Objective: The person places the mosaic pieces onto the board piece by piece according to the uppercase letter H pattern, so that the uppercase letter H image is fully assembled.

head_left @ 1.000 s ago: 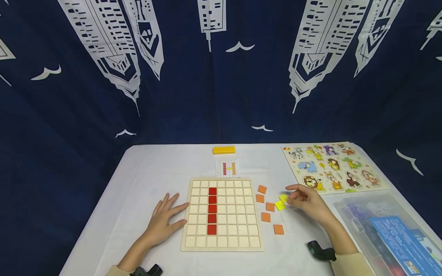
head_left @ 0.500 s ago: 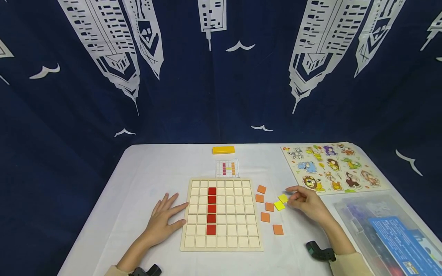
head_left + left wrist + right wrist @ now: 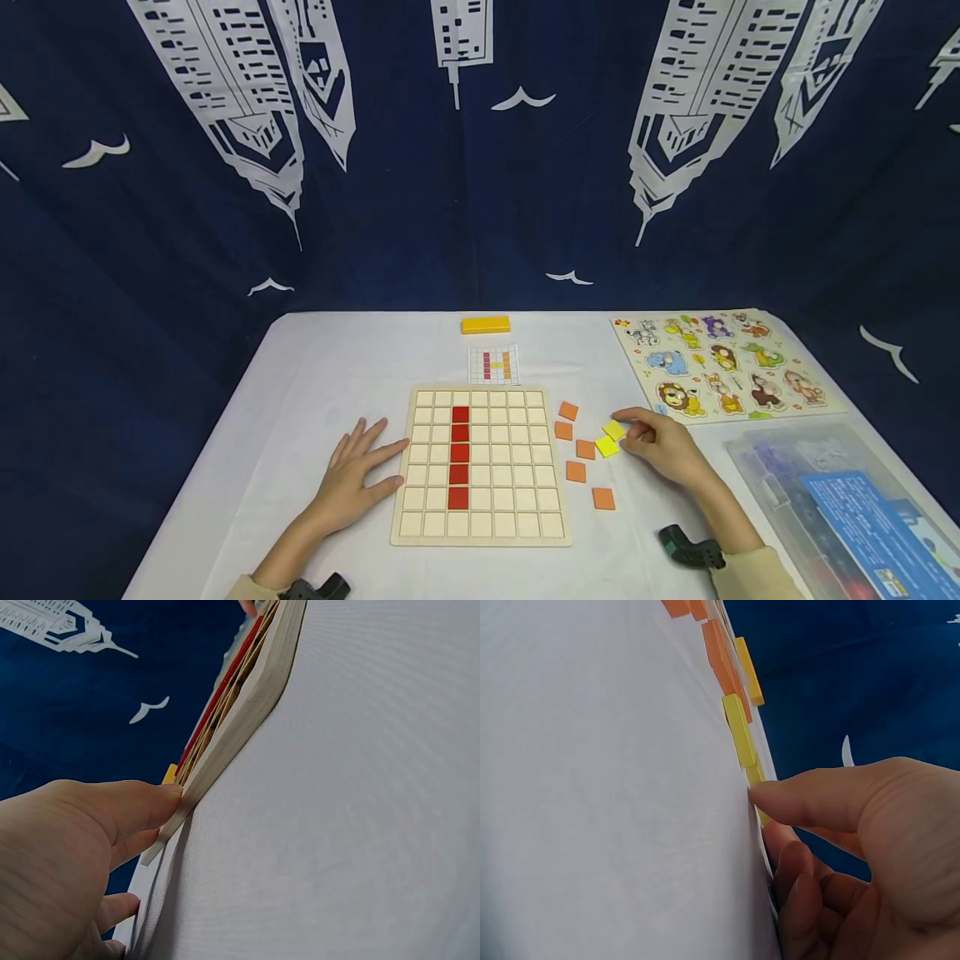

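A wooden grid board (image 3: pixel 482 537) lies on the table with a column of red square tiles (image 3: pixel 459 452) set in it. My left hand (image 3: pixel 348 487) rests at its left edge, fingers spread, thumb and index fingertips against the side; the left wrist view shows the thumb on the board's rim (image 3: pixel 247 705). To the right of the board, my right hand (image 3: pixel 663 446) pinches the farther of two yellow square tiles (image 3: pixel 614 430) between thumb and index finger. In the right wrist view the thumb (image 3: pixel 802 796) partly hides that tile. The other yellow tile (image 3: pixel 607 447) lies right beside it.
Several orange tiles (image 3: pixel 576 472) are scattered right of the board. Behind the board are a small pattern card (image 3: pixel 480 353) and a yellow block (image 3: pixel 485 325). An animal puzzle board (image 3: pixel 705 357) lies at the back right, with a clear plastic box (image 3: pixel 772 467) in front of it.
My right hand has shifted slightly left, its thumb and index finger coming in around the farther yellow tile. The left hand and the board have stayed in place.
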